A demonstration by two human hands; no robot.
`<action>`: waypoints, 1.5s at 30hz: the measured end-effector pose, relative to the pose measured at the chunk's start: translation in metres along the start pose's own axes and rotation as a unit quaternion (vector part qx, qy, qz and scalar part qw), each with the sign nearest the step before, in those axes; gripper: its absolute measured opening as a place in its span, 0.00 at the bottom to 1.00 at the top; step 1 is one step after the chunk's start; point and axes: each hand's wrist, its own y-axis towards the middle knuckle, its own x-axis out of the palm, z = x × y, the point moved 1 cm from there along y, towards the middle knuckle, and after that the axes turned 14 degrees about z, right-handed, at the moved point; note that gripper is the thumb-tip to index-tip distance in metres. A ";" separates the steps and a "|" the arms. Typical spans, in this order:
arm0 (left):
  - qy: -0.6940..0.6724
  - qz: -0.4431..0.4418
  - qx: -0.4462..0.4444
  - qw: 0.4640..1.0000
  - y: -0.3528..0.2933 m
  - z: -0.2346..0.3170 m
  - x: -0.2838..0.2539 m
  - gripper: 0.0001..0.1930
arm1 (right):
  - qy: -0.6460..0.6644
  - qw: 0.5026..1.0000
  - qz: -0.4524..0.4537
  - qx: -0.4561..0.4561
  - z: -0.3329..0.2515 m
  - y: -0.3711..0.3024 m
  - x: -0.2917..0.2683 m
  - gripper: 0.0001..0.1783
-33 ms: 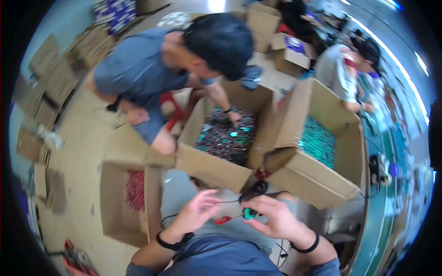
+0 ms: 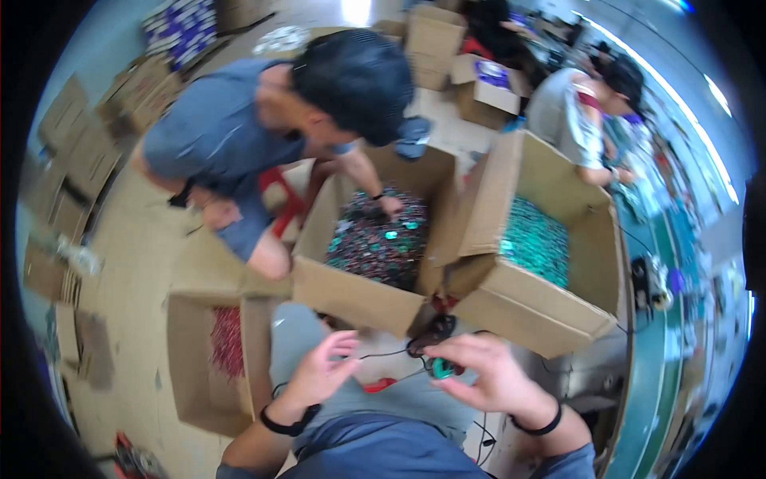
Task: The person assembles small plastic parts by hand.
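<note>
My left hand (image 2: pixel 325 369) is raised over my lap with its fingers apart and nothing visible in them. To its right, my right hand (image 2: pixel 488 375) pinches a small round green-and-black piece (image 2: pixel 441 368) between thumb and fingers; its exact kind is too blurred to tell. Thin dark cords (image 2: pixel 383 354) run between the two hands, and I cannot tell whether either hand touches them. Beneath the hands lies a red piece (image 2: pixel 381 385) on a grey surface. Just beyond my right fingers is a dark, shoe-like shape (image 2: pixel 432 335).
Ahead stands an open carton (image 2: pixel 355 294) of mixed dark and green bits, a co-worker's hand (image 2: pixel 391 207) in it. Right of it is a carton (image 2: pixel 542 319) of green pieces; at left, a carton (image 2: pixel 187 359) with red ones. A green bench (image 2: pixel 650 383) runs along the right.
The whole view has shifted slightly, moving the cartons leftward in the picture. My left hand has drawn a little away from my right hand, which still holds the green-and-black piece.
</note>
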 end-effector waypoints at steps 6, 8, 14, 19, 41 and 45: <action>0.551 0.133 0.106 0.817 0.068 -0.070 -0.059 0.38 | -0.085 0.985 0.131 0.079 0.017 0.023 -0.184 0.22; 0.563 0.131 0.076 0.813 0.087 -0.112 -0.080 0.38 | -0.077 0.957 0.163 0.228 0.033 0.049 -0.222 0.22; 0.617 0.206 -0.022 0.759 0.137 -0.118 -0.046 0.32 | -0.288 0.941 0.112 0.139 0.203 0.149 -0.276 0.25; 0.655 0.222 0.035 0.722 0.151 -0.124 -0.045 0.23 | -0.345 0.921 0.088 0.158 0.370 0.179 -0.229 0.19; 0.667 0.202 -0.025 0.717 0.162 -0.110 -0.029 0.24 | -0.309 0.868 0.077 0.381 0.509 0.172 -0.175 0.30; 0.655 0.211 -0.018 0.725 0.155 -0.111 -0.027 0.23 | -0.288 0.895 0.135 0.314 0.456 0.169 -0.198 0.25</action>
